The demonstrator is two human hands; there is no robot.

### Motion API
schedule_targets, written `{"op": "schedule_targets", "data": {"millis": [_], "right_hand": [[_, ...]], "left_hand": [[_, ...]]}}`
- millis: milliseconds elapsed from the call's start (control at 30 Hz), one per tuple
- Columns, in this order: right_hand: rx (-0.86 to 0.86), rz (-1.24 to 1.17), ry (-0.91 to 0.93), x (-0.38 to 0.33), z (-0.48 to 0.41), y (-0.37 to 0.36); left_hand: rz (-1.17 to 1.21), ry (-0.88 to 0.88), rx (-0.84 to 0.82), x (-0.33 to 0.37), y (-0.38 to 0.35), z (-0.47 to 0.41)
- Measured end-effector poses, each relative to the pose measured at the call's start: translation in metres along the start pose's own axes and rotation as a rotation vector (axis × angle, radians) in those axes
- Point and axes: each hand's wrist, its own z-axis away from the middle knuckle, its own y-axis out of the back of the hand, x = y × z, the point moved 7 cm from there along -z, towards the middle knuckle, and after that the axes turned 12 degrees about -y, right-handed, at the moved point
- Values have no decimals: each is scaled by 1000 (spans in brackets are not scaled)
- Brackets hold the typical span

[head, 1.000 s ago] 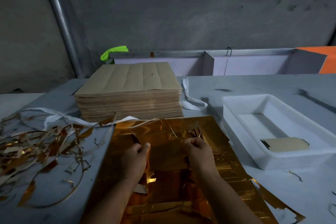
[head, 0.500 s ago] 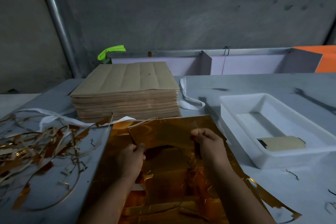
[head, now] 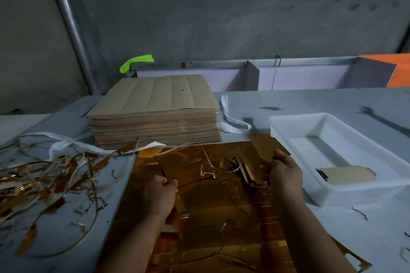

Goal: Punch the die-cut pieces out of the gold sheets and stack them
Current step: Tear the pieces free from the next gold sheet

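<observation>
Gold die-cut sheets [head: 221, 217] lie in front of me on the grey table. My left hand [head: 160, 193] pinches the near edge of the torn top gold sheet [head: 184, 166]. Off to the right, my right hand [head: 285, 173] grips a punched-out piece [head: 264, 148], lifted with its brown back facing me, close to the white tray [head: 288, 124]. One brown-backed piece [head: 346, 175] lies inside that tray. Thin gold offcuts hang between my hands.
A thick stack of brown-backed sheets [head: 155, 113] stands behind the gold sheets. Gold waste strips [head: 44, 179] cover the table's left side, with white straps [head: 228, 117] nearby. A pale partition [head: 299, 77] and a grey wall close the back.
My right hand has torn a piece free from the sheet and carried it right and up toward the tray. My left hand stayed holding the sheet's near edge.
</observation>
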Motion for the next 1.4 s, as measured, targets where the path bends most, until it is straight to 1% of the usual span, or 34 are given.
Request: {"op": "schedule_targets", "data": {"millis": [367,800,1000,1100,1200,1300,1400], "right_hand": [[-7,266,-11,17,-9,-2],[-60,434,-63,24,-12,-2],[-51,591,58,15,-8,-3],[-46,726,133,9,-3,-5],[-42,837,153,7,-1,-6],[6,990,175,5,1,-5],[61,1067,226,-1,9,-6]], "left_hand": [[50,24,0,0,1,1],[161,49,-47,11,1,7],[211,77,-62,10,1,6],[201,94,-79,10,2,7],[207,106,-89,9,3,8],[243,107,-74,11,4,9],[262,108,-64,13,5,10]]}}
